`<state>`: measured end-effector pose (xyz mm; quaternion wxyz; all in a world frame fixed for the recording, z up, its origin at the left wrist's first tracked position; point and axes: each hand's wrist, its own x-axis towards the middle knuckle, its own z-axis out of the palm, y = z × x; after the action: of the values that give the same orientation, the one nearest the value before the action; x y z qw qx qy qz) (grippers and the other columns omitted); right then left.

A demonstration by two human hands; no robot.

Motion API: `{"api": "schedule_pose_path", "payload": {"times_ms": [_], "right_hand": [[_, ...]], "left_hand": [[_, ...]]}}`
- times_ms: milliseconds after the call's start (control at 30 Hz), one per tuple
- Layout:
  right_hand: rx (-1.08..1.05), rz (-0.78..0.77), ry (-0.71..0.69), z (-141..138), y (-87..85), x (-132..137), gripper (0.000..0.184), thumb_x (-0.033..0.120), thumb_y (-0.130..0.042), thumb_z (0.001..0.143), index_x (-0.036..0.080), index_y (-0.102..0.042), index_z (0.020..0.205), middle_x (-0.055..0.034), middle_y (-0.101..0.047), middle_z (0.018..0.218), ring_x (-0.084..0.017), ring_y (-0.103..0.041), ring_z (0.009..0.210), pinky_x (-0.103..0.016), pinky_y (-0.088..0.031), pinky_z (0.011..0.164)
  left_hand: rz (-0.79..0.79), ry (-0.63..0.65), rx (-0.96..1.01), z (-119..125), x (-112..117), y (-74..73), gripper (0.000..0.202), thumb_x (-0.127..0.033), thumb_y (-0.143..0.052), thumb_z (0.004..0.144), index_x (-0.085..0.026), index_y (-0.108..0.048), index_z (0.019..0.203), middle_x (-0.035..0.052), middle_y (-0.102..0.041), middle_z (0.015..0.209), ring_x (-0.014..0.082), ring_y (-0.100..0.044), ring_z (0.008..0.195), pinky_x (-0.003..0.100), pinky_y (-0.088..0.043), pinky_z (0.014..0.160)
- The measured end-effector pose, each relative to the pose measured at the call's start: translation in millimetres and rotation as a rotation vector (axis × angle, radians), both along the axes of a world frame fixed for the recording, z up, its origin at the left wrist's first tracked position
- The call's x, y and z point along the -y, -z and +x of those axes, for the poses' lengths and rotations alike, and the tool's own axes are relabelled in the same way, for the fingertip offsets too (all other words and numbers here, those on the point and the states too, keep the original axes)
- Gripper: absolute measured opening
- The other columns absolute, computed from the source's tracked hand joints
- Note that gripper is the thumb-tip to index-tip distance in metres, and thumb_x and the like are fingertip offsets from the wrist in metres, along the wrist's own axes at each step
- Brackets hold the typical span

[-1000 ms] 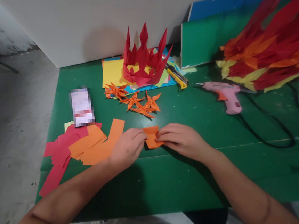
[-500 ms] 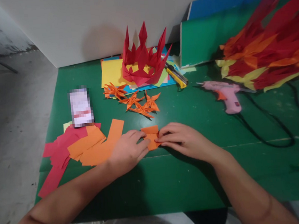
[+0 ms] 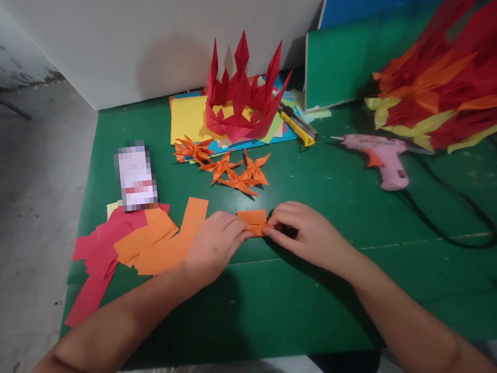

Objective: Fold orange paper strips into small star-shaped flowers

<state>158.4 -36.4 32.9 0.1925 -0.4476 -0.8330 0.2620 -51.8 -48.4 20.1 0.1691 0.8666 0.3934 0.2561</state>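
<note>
A small folded piece of orange paper [image 3: 255, 219] lies on the green table between my two hands. My left hand [image 3: 216, 241] is closed on its left edge, thumb and fingers pressed at the lower corner. Its right edge is pinched by my right hand [image 3: 302, 228], with thumb and forefinger at the lower right corner. Beyond the paper sit several folded orange paper flowers [image 3: 239, 178]. Close to my left wrist, loose orange paper strips [image 3: 163, 255] overlap a heap of red paper strips [image 3: 94, 269].
A red folded paper crown [image 3: 242, 108] stands on stacked coloured sheets [image 3: 186, 119] at the back. Beside it rests a yellow utility knife [image 3: 299, 125]. A pink glue gun [image 3: 385, 157] with a black cord lies right, below red and orange paper shapes [image 3: 449, 87]. A blurred-out phone [image 3: 137, 176] is left.
The lower edge of the orange paper has been folded upward, so the piece is now shorter. Both hands have shifted slightly with it. The whole view has moved a little.
</note>
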Motion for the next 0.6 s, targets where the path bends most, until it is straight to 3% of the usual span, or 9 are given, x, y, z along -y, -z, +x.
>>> {"api": "schedule_pose_path", "payload": {"times_ms": [300,600], "right_hand": [[0.023,0.009,0.032,-5.0,-0.1,2.6,0.019,0.023,-0.057,0.084,0.020,-0.053,0.066,-0.0011,-0.056,0.064,-0.015,-0.050,0.064,-0.028,-0.038,0.059],[0.057,0.007,0.104,-8.1,1.5,4.8,0.019,0.022,-0.057,0.082,0.020,-0.051,0.064,-0.0016,-0.056,0.065,-0.016,-0.051,0.064,-0.029,-0.037,0.060]], "left_hand": [[-0.086,-0.084,0.013,-0.7,0.1,6.5,0.029,-0.041,-0.056,0.087,-0.014,-0.064,0.080,0.0073,-0.057,0.090,0.0185,-0.054,0.082,0.033,-0.047,0.073],[-0.135,-0.181,-0.089,0.9,-0.2,3.1,0.026,-0.034,-0.055,0.088,-0.015,-0.064,0.072,0.0055,-0.055,0.092,0.0188,-0.049,0.084,0.035,-0.044,0.076]]}}
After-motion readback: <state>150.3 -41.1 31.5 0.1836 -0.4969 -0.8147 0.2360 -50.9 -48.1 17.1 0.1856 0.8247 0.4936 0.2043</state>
